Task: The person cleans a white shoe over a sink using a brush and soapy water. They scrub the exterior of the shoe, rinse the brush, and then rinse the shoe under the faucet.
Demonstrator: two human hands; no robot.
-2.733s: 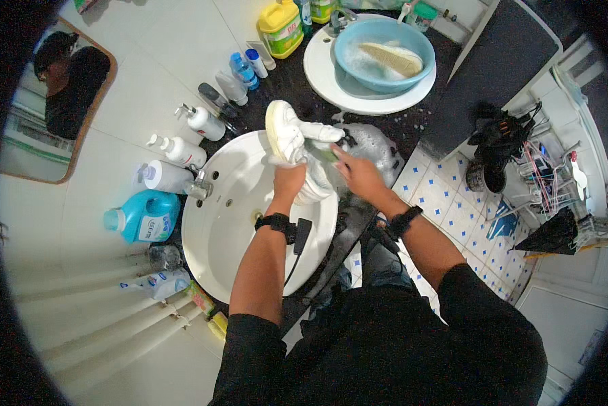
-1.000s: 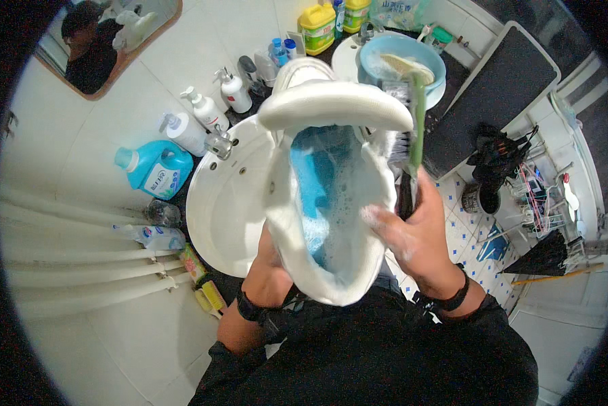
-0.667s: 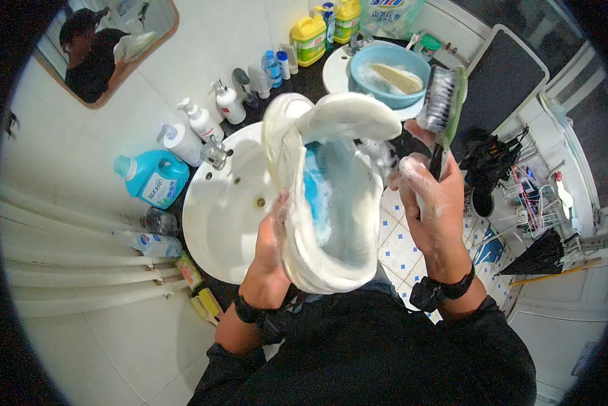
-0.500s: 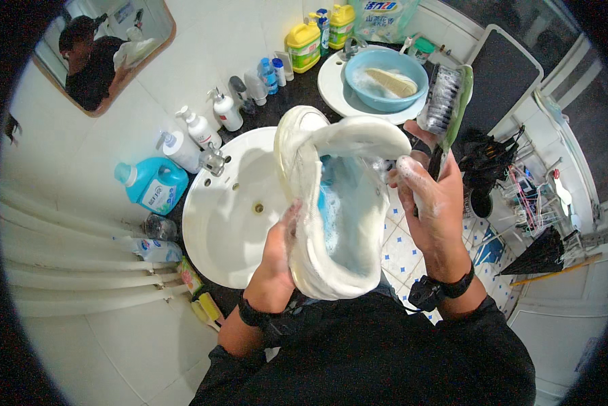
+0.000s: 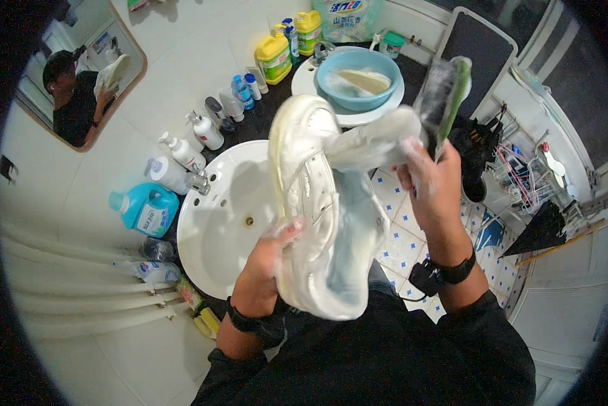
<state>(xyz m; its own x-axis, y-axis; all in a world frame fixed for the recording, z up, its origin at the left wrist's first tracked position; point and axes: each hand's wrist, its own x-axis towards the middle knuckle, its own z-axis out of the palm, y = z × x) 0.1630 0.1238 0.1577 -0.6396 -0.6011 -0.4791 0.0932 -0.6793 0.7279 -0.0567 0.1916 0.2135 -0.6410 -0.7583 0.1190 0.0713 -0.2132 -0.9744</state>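
A soapy white shoe (image 5: 304, 203) is held up in front of me, its toe pointing away and its laced upper turned partly upward. My left hand (image 5: 267, 260) is closed on its left side near the heel. The shoe's tongue (image 5: 378, 139) stretches out to the right, and the fingertips of my right hand (image 5: 429, 179) are at its end. That same hand is closed round a green scrubbing brush (image 5: 458, 95), which stands upright with foam on its blurred bristles. Whether the fingers also pinch the tongue is hard to tell.
A white washbasin (image 5: 216, 264) lies behind the shoe at the left. Farther back, a blue basin (image 5: 328, 84) holds suds and another pale shoe (image 5: 368, 82). Several bottles line the wall, including a blue detergent jug (image 5: 148, 210). Black umbrellas (image 5: 541, 230) and hangers (image 5: 520, 172) are at the right.
The shoe has rolled so that its laced upper shows more and its opening less. Its tongue now reaches farther right toward my right hand. The brush has stayed in that hand.
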